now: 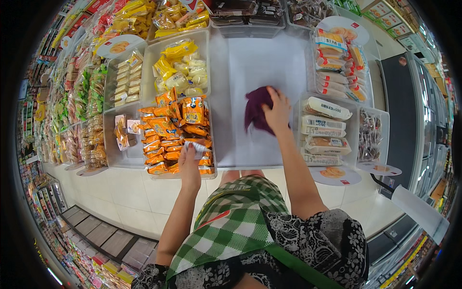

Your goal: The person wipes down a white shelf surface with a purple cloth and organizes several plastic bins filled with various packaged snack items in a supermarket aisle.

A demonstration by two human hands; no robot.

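Note:
A dark purple cloth lies bunched on the white display surface, and my right hand grips its right side. Lower left, my left hand holds a small white piece, perhaps paper or a wrapper, between thumb and fingers. That hand is over the front of a clear plastic bin filled with orange-wrapped snack packs. Behind that bin, another bin holds yellow and clear-wrapped snacks.
To the right, bins hold white-wrapped packs and packaged breads. Dark-packed goods stand at the far edge. Round picture signs jut from the bins. Left are bins of small packs; pale floor tiles show below the front edge.

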